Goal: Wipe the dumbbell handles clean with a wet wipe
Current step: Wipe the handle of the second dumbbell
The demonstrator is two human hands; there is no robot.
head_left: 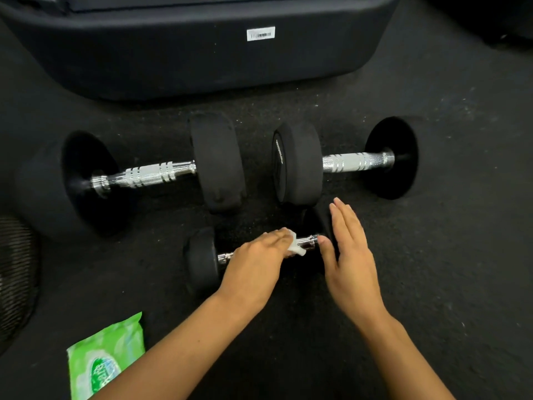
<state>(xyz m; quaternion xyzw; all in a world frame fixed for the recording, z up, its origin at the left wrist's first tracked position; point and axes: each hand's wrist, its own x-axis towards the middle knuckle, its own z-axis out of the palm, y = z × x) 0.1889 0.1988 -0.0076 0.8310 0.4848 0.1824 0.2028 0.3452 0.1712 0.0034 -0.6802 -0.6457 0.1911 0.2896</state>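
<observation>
Left grip (pixel 259 255) presses a white wet wipe (pixel 295 246) onto the chrome handle (pixel 308 242) of the small dumbbell (pixel 202 258), lower centre on the floor. Right grip (pixel 347 249), fingers straight, steadies its right-hand weight. Soft wipe, heavy slick bar: probably best braced at the ends.

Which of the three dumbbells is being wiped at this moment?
The small dumbbell nearest the person: the left hand presses a wipe on its handle. The two bigger ones lie untouched.
</observation>
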